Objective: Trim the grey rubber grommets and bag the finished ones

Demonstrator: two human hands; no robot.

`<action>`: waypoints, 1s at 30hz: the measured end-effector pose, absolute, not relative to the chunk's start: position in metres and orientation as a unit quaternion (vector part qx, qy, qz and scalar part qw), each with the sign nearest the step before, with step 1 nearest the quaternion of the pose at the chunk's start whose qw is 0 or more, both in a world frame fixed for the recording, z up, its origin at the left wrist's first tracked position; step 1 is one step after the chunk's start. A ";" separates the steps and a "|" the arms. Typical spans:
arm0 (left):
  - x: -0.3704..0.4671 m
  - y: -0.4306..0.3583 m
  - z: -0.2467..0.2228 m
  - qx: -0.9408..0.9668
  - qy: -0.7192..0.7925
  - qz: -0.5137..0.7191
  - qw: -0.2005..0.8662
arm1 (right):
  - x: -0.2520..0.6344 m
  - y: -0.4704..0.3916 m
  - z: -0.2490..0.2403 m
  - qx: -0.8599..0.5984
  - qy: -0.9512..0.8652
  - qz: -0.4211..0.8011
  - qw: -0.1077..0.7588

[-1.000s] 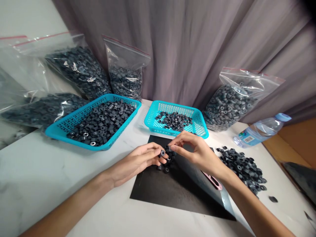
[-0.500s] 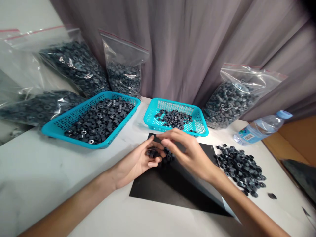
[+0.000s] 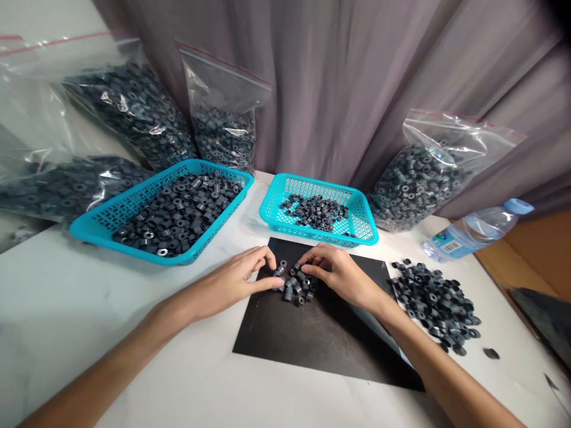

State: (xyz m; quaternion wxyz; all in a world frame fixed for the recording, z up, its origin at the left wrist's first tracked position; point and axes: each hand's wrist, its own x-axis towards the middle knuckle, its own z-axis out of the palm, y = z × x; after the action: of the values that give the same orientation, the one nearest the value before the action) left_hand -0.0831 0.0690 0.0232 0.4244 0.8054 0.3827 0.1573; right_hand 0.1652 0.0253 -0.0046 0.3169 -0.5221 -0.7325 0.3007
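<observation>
On a black sheet [image 3: 321,339] lies a small pile of dark ring-shaped pieces [image 3: 298,291], short cylinders with holes. My left hand [image 3: 250,273] curves round the pile's left side, thumb and forefinger apart, the thumb touching a piece. From the right, my right hand [image 3: 336,270] reaches in with thumb and fingers pinched at a dark ring-shaped piece [image 3: 295,268] on the pile's upper edge. Its other fingers are curled under and partly hidden. Just beyond the hands stands a turquoise basket [image 3: 368,223] with a thin layer of the same pieces.
A fuller turquoise basket [image 3: 196,252] stands at left. Zip bags of pieces [image 3: 225,128] lean behind it, and another bag [image 3: 423,175] stands at right. A loose heap of pieces [image 3: 439,303] lies right of the sheet, near a tilted water bottle [image 3: 479,229]. A curtain [image 3: 312,77] hangs behind.
My left hand, earlier turned up with several pieces in it, has turned over and released them onto the sheet. My right hand has lowered to the pile.
</observation>
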 end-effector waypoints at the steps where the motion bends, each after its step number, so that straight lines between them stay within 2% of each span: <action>1: -0.083 0.068 0.022 0.809 0.375 0.151 0.427 | 0.167 0.026 -0.004 -0.517 -0.727 0.315 0.325; 6: -0.079 0.065 0.020 0.818 0.362 0.138 0.425 | 0.177 0.027 0.000 -0.487 -0.676 0.416 0.364; 11: -0.077 0.066 0.026 0.781 0.369 0.165 0.475 | 0.183 0.027 0.010 -0.475 -0.649 0.461 0.374; 13: -0.076 0.066 0.027 0.737 0.380 0.190 0.526 | 0.183 0.026 0.016 -0.474 -0.641 0.472 0.377; 18: -0.066 0.060 0.021 0.514 0.353 0.250 0.741 | 0.175 0.019 0.027 -0.447 -0.635 0.487 0.400; 21: -0.056 0.053 0.016 0.443 0.344 0.280 0.779 | 0.163 0.014 0.030 -0.428 -0.655 0.462 0.418; 24: -0.049 0.047 0.013 0.404 0.340 0.298 0.795 | 0.147 0.008 0.033 -0.428 -0.700 0.376 0.431; 30: -0.043 0.041 0.006 0.309 0.327 0.327 0.831 | 0.126 0.000 0.036 -0.424 -0.798 0.225 0.365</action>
State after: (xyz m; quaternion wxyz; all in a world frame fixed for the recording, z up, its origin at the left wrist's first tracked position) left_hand -0.0431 0.0409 0.0057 0.8310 0.3086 0.3271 0.3274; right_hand 0.1256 -0.0001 0.0355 0.3649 -0.4241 -0.7977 0.2252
